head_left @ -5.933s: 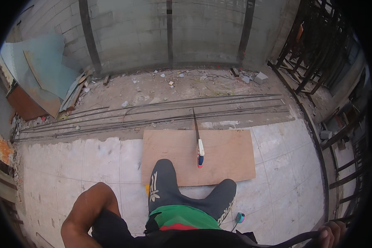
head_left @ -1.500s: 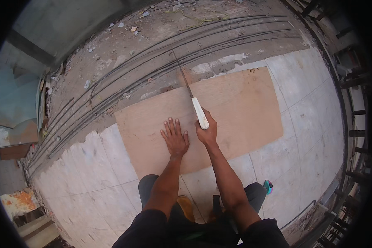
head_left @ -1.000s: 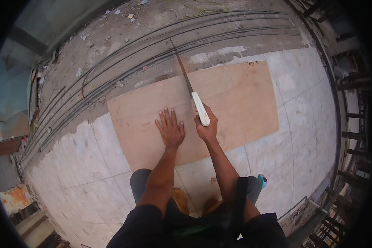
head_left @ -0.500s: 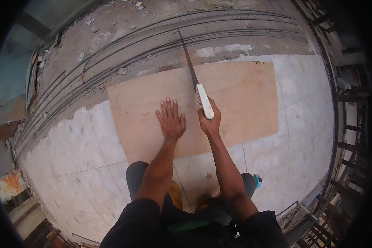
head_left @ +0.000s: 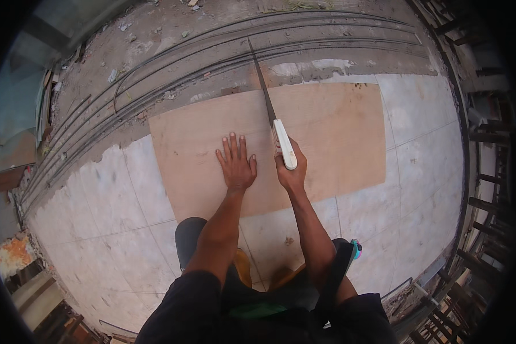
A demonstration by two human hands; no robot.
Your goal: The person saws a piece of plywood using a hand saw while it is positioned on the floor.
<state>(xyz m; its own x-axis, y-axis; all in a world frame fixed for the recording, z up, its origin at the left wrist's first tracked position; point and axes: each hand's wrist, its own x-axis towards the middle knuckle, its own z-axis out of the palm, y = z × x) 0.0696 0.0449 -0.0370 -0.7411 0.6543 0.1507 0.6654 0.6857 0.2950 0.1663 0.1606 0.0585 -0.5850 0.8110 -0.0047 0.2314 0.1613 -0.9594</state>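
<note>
A thin, light-brown plywood sheet [head_left: 332,137] lies flat under both of my hands. My left hand [head_left: 238,167] is pressed flat on it, left of the middle, with its fingers spread. In my right hand [head_left: 292,167] is a hand saw [head_left: 284,143], its white handle wrapped by my fingers. The saw's long dark blade [head_left: 262,80] points away from me and crosses the sheet's far edge, with the tip out over the ground. Whether the teeth sit in a cut is too small to tell.
White floor tiles [head_left: 424,166] surround the sheet. Beyond its far edge, long metal rods [head_left: 212,66] lie on bare, dusty ground with rubble. A small turquoise object [head_left: 356,249] is beside my right knee. Dark wooden pieces [head_left: 490,203] stand along the right side.
The saw and my right hand have shifted very slightly toward me. My left hand stays flat on the plywood. A dark strap now hangs across my right forearm.
</note>
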